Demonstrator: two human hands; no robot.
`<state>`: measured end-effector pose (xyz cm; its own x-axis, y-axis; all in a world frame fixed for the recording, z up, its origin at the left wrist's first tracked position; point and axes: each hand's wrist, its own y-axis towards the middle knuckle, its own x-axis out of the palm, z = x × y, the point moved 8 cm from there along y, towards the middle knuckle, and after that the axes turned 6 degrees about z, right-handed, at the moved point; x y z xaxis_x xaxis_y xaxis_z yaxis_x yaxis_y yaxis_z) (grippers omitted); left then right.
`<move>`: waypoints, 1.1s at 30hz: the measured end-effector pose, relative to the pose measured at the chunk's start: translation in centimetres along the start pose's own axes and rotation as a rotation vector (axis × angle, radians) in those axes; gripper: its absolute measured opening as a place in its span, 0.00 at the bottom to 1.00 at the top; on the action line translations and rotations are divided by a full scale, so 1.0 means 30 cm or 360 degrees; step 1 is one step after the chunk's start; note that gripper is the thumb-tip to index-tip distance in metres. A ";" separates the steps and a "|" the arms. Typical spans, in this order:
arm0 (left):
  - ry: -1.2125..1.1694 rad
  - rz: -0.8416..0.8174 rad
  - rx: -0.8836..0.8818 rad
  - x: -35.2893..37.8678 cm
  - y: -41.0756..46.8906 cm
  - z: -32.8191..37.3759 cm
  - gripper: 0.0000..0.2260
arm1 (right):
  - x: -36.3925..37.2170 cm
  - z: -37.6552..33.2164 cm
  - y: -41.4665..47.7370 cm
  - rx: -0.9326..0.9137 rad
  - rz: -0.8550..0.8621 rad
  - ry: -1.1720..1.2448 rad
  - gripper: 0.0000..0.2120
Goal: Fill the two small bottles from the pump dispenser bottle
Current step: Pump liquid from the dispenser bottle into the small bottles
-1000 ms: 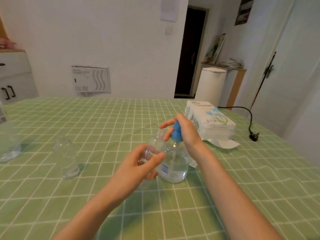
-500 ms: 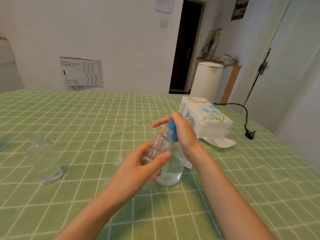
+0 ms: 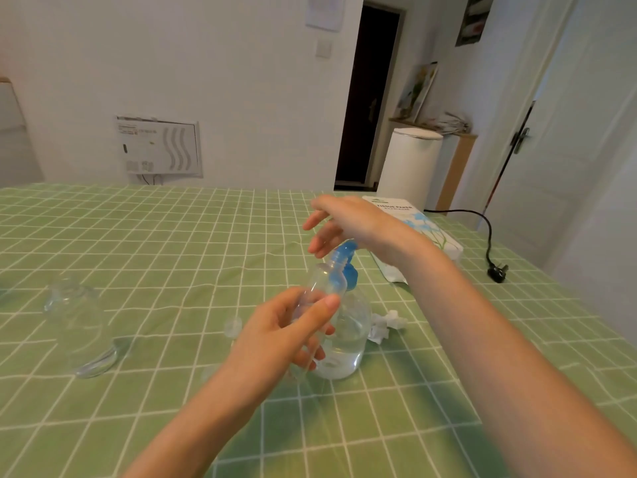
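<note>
- A table [image 3: 155,243] under a green checked cloth is seen in a white-walled room. Every place below is given relative to the pump dispenser bottle [image 3: 348,336], which stands near the middle of the cloth.
- Well to its left, a second small bottle [image 3: 81,326] is set upright on the cloth, touched by neither hand. How much it holds cannot be told through the clear wall.
- Nearer on the left, a small clear cap [image 3: 233,328] is laid on the cloth.
- Just left and in front, the left hand [image 3: 279,339] is wrapped round the small bottle [image 3: 325,288], with the thumb across the front and the fingers curled behind. The bottle is held tilted, its mouth at the spout of the blue pump head [image 3: 344,253].
- Directly above, the right hand [image 3: 344,219] is held over the pump head with its fingers loosely extended and spread, and nothing is gripped. Whether the palm touches the pump cannot be told.
- Just to the right, a crumpled tissue [image 3: 386,324] is seen. Farther right and behind are a tissue pack [image 3: 427,229] and a plug [image 3: 496,272].
- The task is judged to be in its first half. One small bottle is at the spout, but no liquid level can be made out in it. Only a low pool of clear liquid is seen in the dispenser. The second small bottle is yet to be filled.
</note>
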<state>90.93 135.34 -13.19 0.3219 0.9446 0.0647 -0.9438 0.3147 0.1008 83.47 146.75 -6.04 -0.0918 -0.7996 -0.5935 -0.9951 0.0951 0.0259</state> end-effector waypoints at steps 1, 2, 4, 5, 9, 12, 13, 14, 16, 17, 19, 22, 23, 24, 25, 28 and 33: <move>-0.0002 -0.0003 -0.0004 0.001 0.000 0.001 0.20 | 0.009 -0.011 0.016 0.0042 -0.0034 -0.0108 0.18; -0.0002 -0.0008 -0.0004 0.004 -0.001 0.003 0.20 | 0.018 -0.018 0.031 0.0077 -0.0058 -0.0235 0.19; -0.0010 -0.0009 -0.0002 0.005 0.000 0.005 0.21 | 0.039 -0.019 0.054 0.0116 -0.0103 -0.0525 0.21; -0.0016 -0.0005 -0.0003 0.005 0.000 0.005 0.21 | 0.050 -0.013 0.060 0.0131 -0.0134 -0.0660 0.23; -0.0047 -0.0002 -0.0026 0.008 -0.006 0.006 0.22 | 0.067 0.012 0.063 0.0160 -0.0173 -0.0831 0.25; -0.0052 0.0008 -0.0040 0.008 -0.004 -0.002 0.23 | 0.059 0.003 0.068 0.0093 -0.0062 -0.0740 0.23; -0.0056 0.0012 -0.0040 0.006 -0.005 -0.002 0.23 | 0.059 -0.001 0.067 0.0075 -0.0045 -0.0733 0.22; -0.0059 0.0017 -0.0038 0.006 -0.005 -0.002 0.23 | 0.059 -0.004 0.065 0.0063 -0.0039 -0.0736 0.21; -0.0066 0.0021 -0.0029 0.006 -0.004 -0.002 0.23 | 0.058 -0.007 0.066 0.0042 -0.0030 -0.0737 0.19; -0.0070 0.0020 -0.0025 0.007 -0.003 -0.002 0.22 | 0.057 -0.010 0.066 0.0027 -0.0021 -0.0718 0.19; -0.0067 0.0017 -0.0023 0.006 -0.003 -0.009 0.21 | 0.056 -0.012 0.066 -0.0009 0.0014 -0.0654 0.18; -0.0073 0.0008 -0.0043 0.003 -0.009 -0.023 0.18 | 0.064 0.002 0.065 -0.0043 0.0055 -0.0627 0.16; -0.0082 0.0010 -0.0054 0.002 -0.011 -0.027 0.17 | 0.068 0.009 0.064 -0.0044 0.0056 -0.0609 0.16; -0.0089 0.0017 -0.0060 0.001 -0.011 -0.030 0.17 | 0.070 0.013 0.064 -0.0046 0.0060 -0.0590 0.15; -0.0094 0.0025 -0.0062 0.001 -0.011 -0.031 0.18 | 0.070 0.016 0.064 -0.0049 0.0069 -0.0576 0.15; -0.0104 0.0042 -0.0063 0.004 -0.010 -0.032 0.21 | 0.067 0.012 0.063 -0.0072 0.0101 -0.0566 0.15; -0.0103 0.0045 -0.0055 0.007 -0.008 -0.025 0.20 | 0.049 -0.012 0.056 -0.0113 0.0148 -0.0552 0.16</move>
<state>91.18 135.54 -13.94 0.2982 0.9454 0.1315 -0.9543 0.2921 0.0636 81.65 145.52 -6.58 -0.1764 -0.5395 -0.8233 -0.9842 0.1065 0.1411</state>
